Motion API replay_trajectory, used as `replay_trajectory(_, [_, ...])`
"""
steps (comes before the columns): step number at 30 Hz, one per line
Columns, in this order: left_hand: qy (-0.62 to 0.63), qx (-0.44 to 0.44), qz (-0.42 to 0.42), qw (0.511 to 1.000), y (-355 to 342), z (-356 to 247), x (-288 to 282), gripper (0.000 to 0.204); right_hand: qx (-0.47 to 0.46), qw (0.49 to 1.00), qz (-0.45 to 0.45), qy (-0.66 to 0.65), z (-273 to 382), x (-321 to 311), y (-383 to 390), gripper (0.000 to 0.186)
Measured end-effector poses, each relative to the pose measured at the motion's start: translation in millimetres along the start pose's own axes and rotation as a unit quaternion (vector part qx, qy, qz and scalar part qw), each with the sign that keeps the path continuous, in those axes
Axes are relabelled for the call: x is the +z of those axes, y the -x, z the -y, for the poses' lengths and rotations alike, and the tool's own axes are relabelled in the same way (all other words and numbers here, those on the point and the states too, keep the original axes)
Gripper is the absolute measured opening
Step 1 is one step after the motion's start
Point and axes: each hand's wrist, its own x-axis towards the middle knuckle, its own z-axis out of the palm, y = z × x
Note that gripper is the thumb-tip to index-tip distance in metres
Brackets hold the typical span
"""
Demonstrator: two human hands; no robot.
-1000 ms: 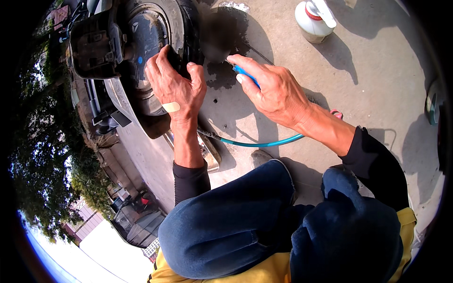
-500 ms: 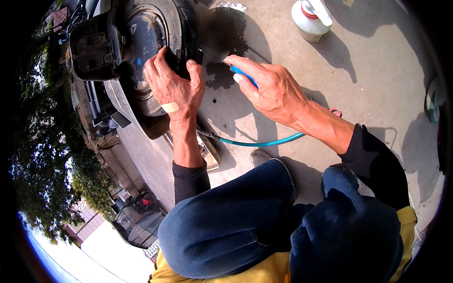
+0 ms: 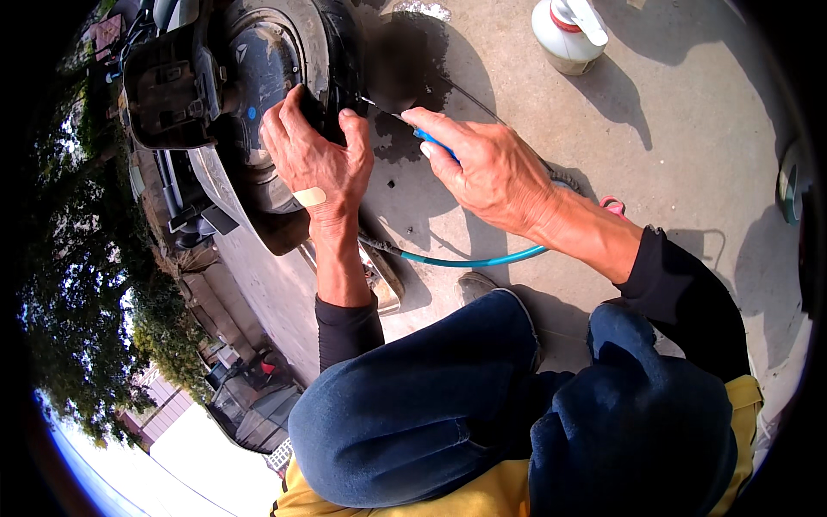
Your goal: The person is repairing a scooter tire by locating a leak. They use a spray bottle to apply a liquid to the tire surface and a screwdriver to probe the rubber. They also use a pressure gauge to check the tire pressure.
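Observation:
A wheel with a black tire (image 3: pixel 340 43) and a dark, dusty hub (image 3: pixel 258 65) stands at upper left, part of a vehicle. My left hand (image 3: pixel 317 155), with a beige adhesive bandage on its back, grips the tire's near edge, thumb and fingers apart around the rubber. In my right hand (image 3: pixel 495 177) is a blue-handled tool (image 3: pixel 435 142) with a thin metal shaft. The shaft points left, and its tip is at the tire's tread, just beyond my left thumb. Whether the tip has entered the rubber I cannot tell.
A teal hose (image 3: pixel 474 262) curves over the concrete beneath my right forearm. Farther back stands a white pump bottle (image 3: pixel 568 39) with a red collar. Beside the tire the ground has a dark wet patch (image 3: pixel 431 77). A shallow tray (image 3: pixel 388 289) lies near my left wrist.
My right hand has moved slightly left and up, bringing the blue-handled tool nearer the tire. Its thin shaft shows more clearly now. The left hand has stayed on the tire.

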Motion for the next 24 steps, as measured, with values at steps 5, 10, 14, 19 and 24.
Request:
replay_trajectory(5, [-0.005, 0.0, 0.002, 1.0, 0, 1, -1, 0.054, 0.08, 0.991, 0.049, -0.091, 8, -14, -10, 0.039])
replay_trajectory(10, [0.002, -0.006, 0.007, 1.0, -2, -2, 1, 0.056, 0.147, 0.966, 0.038, -0.21, 6, -23, -25, 0.037])
replay_trajectory(14, [-0.002, -0.004, 0.009, 1.0, 1, 3, -1, 0.057, -0.037, 0.993, 0.038, 0.103, 9, -25, -25, 0.035])
replay_trajectory(19, [0.002, -0.01, 0.012, 1.0, 0, 0, -2, 0.057, -0.167, 0.922, 0.034, 0.348, 6, -31, -26, 0.043])
replay_trajectory(24, [-0.004, -0.009, 0.01, 1.0, 0, 2, -2, 0.058, -0.176, 0.903, 0.037, 0.39, 13, -36, -32, 0.04])
